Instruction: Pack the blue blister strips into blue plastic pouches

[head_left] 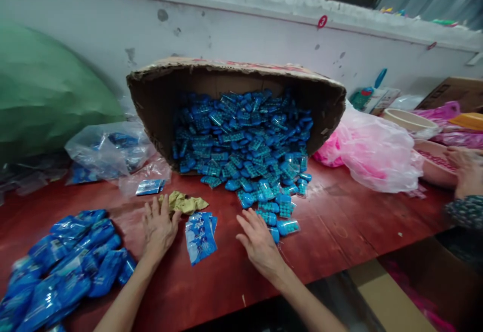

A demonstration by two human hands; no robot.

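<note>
My left hand (160,226) rests on the red table with its fingers spread, close to a crumpled yellow-green cloth or paper (184,203). Just right of it lie a few overlapping flat blue printed packets (200,236). My right hand (258,241) is stretched out beside several small clear bottles filled with blue beads (267,217), its fingertips at or near the closest ones; whether they touch is unclear. These bottles spill from a tipped cardboard box (147,105) that holds a large heap of them (241,136). Neither hand grips anything visible.
Filled blue packets (75,261) are piled at the left. Behind them sits a clear plastic bag (109,146) with blue contents. A pink-and-white plastic bag (381,151) lies right of the box. At the far right, another person's hand (466,166) is at a pink basin (433,163).
</note>
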